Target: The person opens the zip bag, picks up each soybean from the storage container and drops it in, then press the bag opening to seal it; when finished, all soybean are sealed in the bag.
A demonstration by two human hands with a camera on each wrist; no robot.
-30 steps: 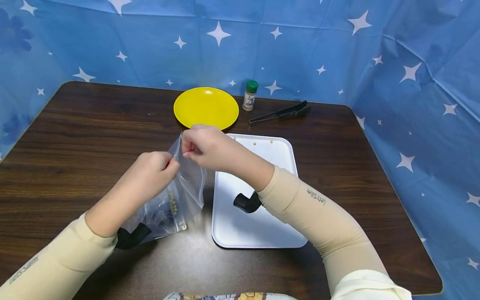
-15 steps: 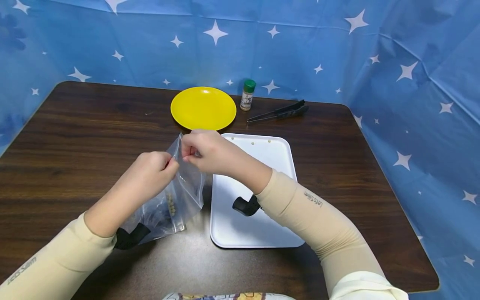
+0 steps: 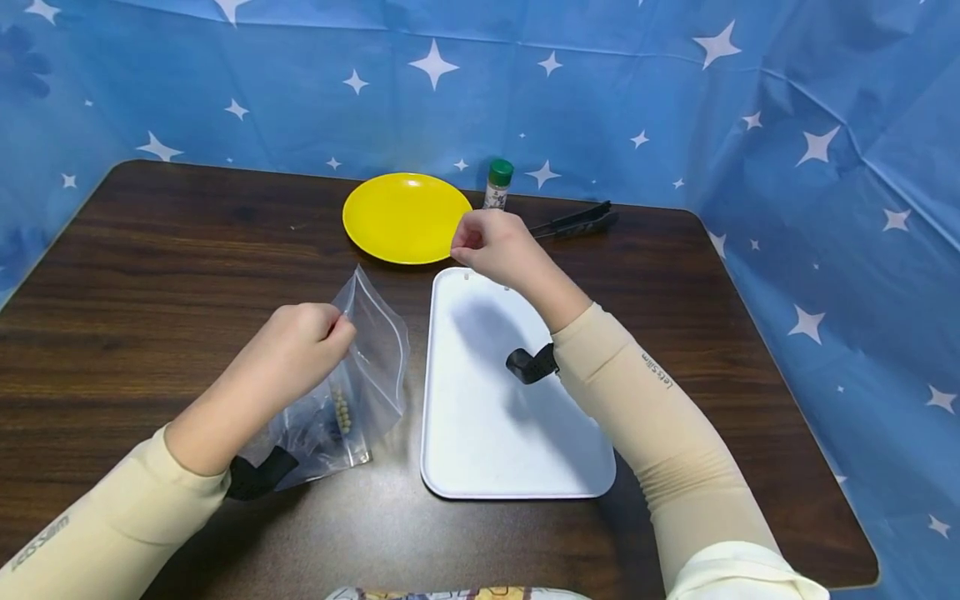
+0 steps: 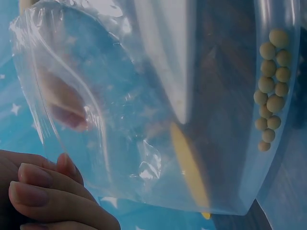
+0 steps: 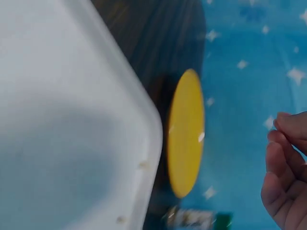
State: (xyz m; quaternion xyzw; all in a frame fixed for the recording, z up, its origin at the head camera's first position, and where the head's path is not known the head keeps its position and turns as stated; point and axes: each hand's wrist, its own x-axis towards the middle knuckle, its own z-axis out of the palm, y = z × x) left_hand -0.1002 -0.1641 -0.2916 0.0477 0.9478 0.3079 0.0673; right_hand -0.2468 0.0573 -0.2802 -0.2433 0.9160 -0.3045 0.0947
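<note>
My left hand [image 3: 307, 342] grips the edge of a clear zip-top bag [image 3: 378, 354], holding it upright with its mouth gaping. In the left wrist view, several round, pale yellow soybeans [image 4: 267, 85] lie gathered along the bag's bottom. My right hand [image 3: 498, 246] is raised above the far end of a white tray [image 3: 517, 479], thumb and index fingertips together and the other fingers curled. Nothing shows between those fingertips in the right wrist view. A few soybeans [image 3: 466, 276] lie along the tray's far edge, partly hidden by the right hand.
A yellow plate [image 3: 405, 218] lies beyond the tray, its right edge overlapped by my right hand in the head view. Behind that hand stand a green-capped seasoning bottle [image 3: 498, 179] and black tongs [image 3: 585, 220] lying flat. A blue star-patterned curtain [image 3: 315, 75] closes off the back.
My right hand has left the bag's mouth and moved right and away from me, over the tray's far end. The left hand keeps its hold on the bag in the same place.
</note>
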